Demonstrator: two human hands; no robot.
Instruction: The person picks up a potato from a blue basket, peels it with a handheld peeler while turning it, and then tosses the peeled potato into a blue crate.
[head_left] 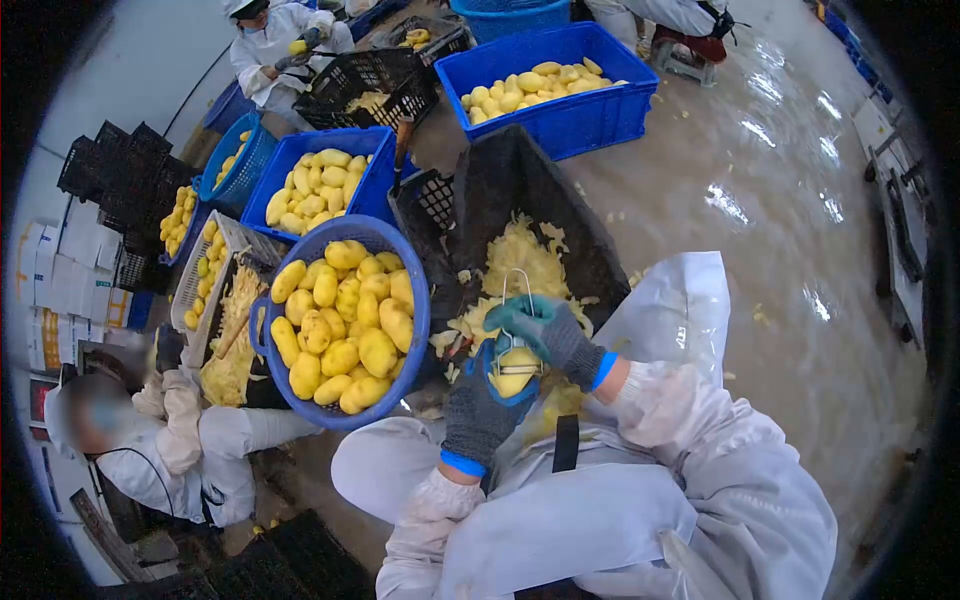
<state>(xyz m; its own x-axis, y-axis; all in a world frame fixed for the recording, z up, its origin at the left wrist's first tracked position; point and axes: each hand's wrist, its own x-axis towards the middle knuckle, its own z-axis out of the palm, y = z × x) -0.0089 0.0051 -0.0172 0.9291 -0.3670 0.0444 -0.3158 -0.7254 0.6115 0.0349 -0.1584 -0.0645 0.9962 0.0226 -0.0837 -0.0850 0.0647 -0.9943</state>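
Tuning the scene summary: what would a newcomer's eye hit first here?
The round blue basket heaped with yellow potatoes, just left of centre. Next, at centre, the wearer's gloved hands: the left hand holds a cut potato, the right hand a peeler against it. Just beyond them, pale peelings lie in a dark bin.

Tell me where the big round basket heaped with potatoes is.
In the head view, the round basket sits left of centre, beyond the gloved left hand and right beside a rectangular blue crate of potatoes.
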